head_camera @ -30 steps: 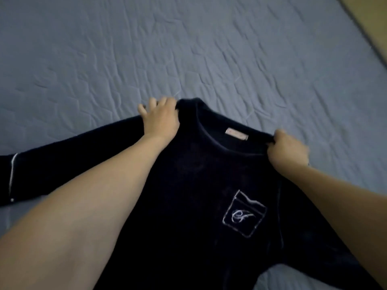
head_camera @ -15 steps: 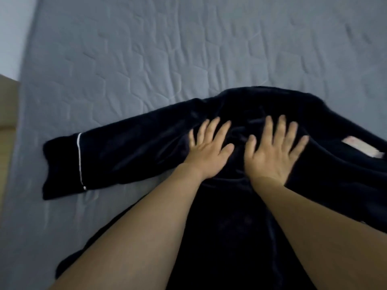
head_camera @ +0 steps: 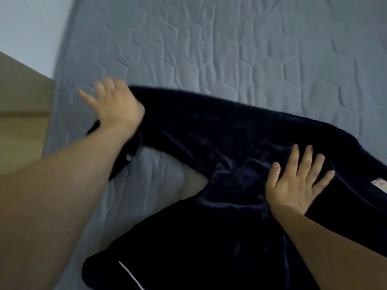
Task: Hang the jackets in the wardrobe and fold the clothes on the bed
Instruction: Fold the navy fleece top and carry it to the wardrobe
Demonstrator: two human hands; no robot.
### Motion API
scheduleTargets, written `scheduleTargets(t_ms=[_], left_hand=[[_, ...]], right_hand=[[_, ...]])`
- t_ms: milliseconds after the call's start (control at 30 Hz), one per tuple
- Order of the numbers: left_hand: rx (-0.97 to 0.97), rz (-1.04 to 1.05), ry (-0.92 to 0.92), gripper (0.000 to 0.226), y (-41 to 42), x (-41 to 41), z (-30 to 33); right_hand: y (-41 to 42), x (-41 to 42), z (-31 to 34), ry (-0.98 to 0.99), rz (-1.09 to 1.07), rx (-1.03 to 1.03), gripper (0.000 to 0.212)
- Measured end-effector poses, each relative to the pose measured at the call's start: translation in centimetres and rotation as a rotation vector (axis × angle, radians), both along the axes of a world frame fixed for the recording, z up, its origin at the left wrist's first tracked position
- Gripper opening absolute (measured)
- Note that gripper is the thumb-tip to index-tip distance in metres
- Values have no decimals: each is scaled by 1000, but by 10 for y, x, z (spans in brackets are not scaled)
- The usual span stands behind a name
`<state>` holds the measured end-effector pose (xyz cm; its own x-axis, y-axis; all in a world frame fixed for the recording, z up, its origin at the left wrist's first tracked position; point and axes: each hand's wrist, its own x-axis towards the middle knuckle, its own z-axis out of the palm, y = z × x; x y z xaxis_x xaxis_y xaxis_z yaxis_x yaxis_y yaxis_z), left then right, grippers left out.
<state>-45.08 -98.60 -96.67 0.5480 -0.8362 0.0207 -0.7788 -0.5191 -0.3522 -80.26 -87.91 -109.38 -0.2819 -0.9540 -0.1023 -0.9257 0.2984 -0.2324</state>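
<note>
A dark navy sweater [head_camera: 219, 132] lies spread on the grey quilted bed [head_camera: 230, 49]. My left hand [head_camera: 114, 107] is near the bed's left edge and grips the sweater's left sleeve, which is raised off the mattress; its cuff [head_camera: 125, 158] hangs below my wrist. The hand is blurred, with its fingers partly stretched out. My right hand [head_camera: 297, 185] lies flat on the sweater's shoulder area with fingers spread, holding nothing. A pale neck label [head_camera: 379, 184] shows at the right edge. White piping [head_camera: 129, 275] marks dark fabric at the bottom.
The bed's left edge runs down the left side, with a wooden surface [head_camera: 21, 126] beside it. A pale wall [head_camera: 31, 24] fills the top left corner. Bare mattress stretches behind the sweater.
My left hand has left the sweater's middle, gone out to the left sleeve, taken hold of it and lifted it. My right hand stays pressed flat. The view has shifted left.
</note>
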Motion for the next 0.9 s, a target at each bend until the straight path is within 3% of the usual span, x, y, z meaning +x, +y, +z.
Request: scheduleTargets(t_ms=[100, 200, 267, 333, 433, 500, 567, 600, 733, 767, 833, 900], left_hand=[[-34, 6, -15, 80, -23, 0, 2], [-55, -144, 315, 77, 32, -46, -41], [-22, -25, 559, 68, 97, -74, -72], [41, 77, 667, 68, 160, -88, -92], [-20, -54, 779, 74, 227, -89, -88], [10, -261, 854, 70, 258, -86, -75], [180, -519, 751, 56, 282, -81, -62], [207, -525, 709, 50, 286, -76, -57], [152, 33, 499, 43, 257, -45, -39], [166, 78, 414, 45, 255, -42, -37], [143, 91, 412, 53, 267, -48, -39], [222, 91, 458, 67, 297, -60, -41]], right_hand=[[0, 0, -3, -3, 8, -17, 66], [1, -1, -4, -1, 11, -48, 66], [2, -1, -6, -3, 15, -60, 66], [1, -1, -8, -1, 26, -81, 66], [1, -3, -12, 3, 34, -116, 65], [2, -4, -14, 10, 36, -131, 66], [2, -5, -11, 6, 56, -95, 70], [2, -8, -8, -3, 74, -59, 72], [15, -26, 19, -268, 179, 99, 68], [30, -32, 29, -337, 223, 72, 65], [84, -47, 54, -382, 259, -91, 55], [159, -62, 68, -352, 50, -251, 51]])
